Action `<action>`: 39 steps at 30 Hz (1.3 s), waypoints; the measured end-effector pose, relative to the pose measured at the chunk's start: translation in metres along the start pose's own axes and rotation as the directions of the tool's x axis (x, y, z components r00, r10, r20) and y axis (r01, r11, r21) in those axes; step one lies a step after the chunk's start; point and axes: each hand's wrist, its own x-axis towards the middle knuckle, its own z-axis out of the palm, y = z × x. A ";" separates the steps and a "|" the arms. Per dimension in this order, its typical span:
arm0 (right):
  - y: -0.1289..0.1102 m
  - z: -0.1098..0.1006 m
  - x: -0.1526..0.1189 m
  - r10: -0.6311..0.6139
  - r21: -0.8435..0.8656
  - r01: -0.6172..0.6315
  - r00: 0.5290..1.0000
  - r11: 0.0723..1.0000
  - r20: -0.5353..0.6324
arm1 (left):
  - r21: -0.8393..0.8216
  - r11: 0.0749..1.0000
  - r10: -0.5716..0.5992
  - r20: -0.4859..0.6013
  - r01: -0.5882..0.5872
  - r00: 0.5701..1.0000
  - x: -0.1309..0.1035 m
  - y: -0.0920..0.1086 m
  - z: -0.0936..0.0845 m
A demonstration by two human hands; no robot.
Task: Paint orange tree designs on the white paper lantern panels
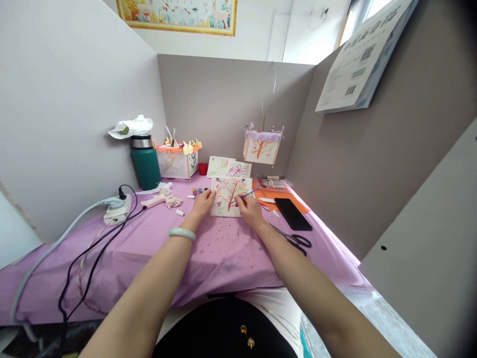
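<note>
A white card (223,211) with a red tree drawn on it is tilted up over the purple-covered table. My left hand (202,205) grips its left edge, thumb on the front. Closed around a thin blue paintbrush (250,192), my right hand (249,209) rests at the card's right side, with the brush tip close to the tree trunk. Small paint pots (197,191) stand just beyond my left hand, partly hidden. Two more drawn cards (221,166) lean behind the held one.
On the right lie a black phone (292,214), scissors (298,241) and an orange sheet (298,200). A decorated box (175,164), green bottle (146,166) and power strip (117,211) with cables stand left. A paper lantern (263,149) hangs at the back, near grey partitions.
</note>
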 end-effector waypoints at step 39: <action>-0.003 -0.005 0.004 0.002 0.023 0.001 0.992 1.000 -0.128 | -0.003 1.000 0.023 0.011 -0.023 1.000 0.001 -0.003 0.001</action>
